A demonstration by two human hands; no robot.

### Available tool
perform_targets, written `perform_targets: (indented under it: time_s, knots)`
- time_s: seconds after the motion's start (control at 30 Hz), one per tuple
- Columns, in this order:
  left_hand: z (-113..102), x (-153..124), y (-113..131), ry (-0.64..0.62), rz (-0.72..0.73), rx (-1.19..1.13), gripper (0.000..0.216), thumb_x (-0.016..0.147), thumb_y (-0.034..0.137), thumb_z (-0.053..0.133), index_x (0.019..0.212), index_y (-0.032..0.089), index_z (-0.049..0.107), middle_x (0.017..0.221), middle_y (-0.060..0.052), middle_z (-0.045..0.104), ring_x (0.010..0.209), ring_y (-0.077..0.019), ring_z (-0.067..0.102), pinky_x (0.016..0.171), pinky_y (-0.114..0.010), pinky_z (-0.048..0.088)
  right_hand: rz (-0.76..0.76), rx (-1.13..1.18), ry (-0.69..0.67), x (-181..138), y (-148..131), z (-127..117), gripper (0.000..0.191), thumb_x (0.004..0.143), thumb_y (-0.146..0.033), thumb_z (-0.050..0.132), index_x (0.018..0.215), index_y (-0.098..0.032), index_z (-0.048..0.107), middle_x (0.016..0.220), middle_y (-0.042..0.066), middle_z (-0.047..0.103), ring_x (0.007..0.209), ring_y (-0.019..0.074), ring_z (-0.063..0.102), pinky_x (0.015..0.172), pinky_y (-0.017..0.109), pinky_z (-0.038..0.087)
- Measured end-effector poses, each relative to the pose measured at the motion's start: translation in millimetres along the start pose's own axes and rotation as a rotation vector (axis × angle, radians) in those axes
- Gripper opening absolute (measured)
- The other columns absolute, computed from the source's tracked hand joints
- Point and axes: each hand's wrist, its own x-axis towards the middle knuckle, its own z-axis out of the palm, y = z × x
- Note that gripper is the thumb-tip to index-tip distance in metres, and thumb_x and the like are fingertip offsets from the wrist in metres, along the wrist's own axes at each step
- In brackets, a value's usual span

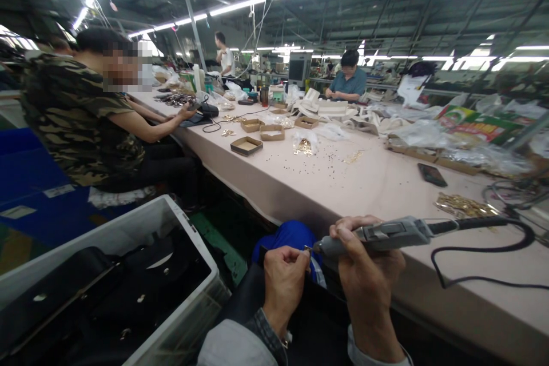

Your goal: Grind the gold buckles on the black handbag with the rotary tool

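Observation:
My right hand [364,280] is wrapped around a grey electric screwdriver [394,234], held almost level with its tip pointing left. A black cable runs from its rear end. The tip meets or nearly meets a small shiny metal fitting [307,249], which my left hand [283,280] pinches between thumb and fingers. What the fitting is attached to is mostly hidden by the fingers. Black leather-like goods [323,311] lie across my lap under both hands, with a blue cloth [295,234] behind them.
At my left stands a white crate [171,214] holding black bags with metal fittings. The long table [274,183] carries small cardboard boxes [246,146], loose dark bits, gold-coloured hardware [465,206] and a phone [432,174]. A co-worker in camouflage [81,120] sits at the left; another person works across the table.

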Motion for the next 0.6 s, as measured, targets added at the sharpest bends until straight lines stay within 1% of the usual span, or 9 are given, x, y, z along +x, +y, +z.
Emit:
perform_targets:
  time_s: [0.3,0.5,0.6]
  knots:
    - [0.5,0.8,-2.0,0.013,-0.001,-0.006,0.034,0.078,0.044,0.073,0.059,0.015,0.074,0.057,-0.007,0.071,0.053,-0.0163,0.055,0.054,-0.027,0.037,-0.008,0.022,-0.015,-1.5,0.8,-0.6,0.02,0.079,-0.011,0.085,0.087,-0.016,0.067,0.084,0.003,0.066,0.075,0.0179,0.064,0.068,0.034,0.054]
    - [0.1,0.8,-0.9,0.022,-0.006,0.003,0.033,0.079,0.042,0.073,0.058,0.016,0.074,0.057,-0.006,0.071,0.053,-0.017,0.058,0.054,-0.027,0.038,-0.016,0.038,-0.021,-1.8,-0.6,0.8,0.02,0.078,-0.009,0.084,0.086,-0.016,0.067,0.081,0.002,0.065,0.073,0.0175,0.064,0.067,0.033,0.055]
    - [-0.3,0.1,-3.8,0.021,0.005,0.005,0.033,0.079,0.042,0.073,0.059,0.016,0.074,0.058,-0.006,0.071,0.054,-0.0169,0.058,0.055,-0.027,0.039,-0.028,0.048,-0.015,-2.2,1.1,0.0,0.021,0.079,-0.009,0.083,0.089,-0.017,0.067,0.081,0.002,0.066,0.073,0.0177,0.065,0.068,0.034,0.055]
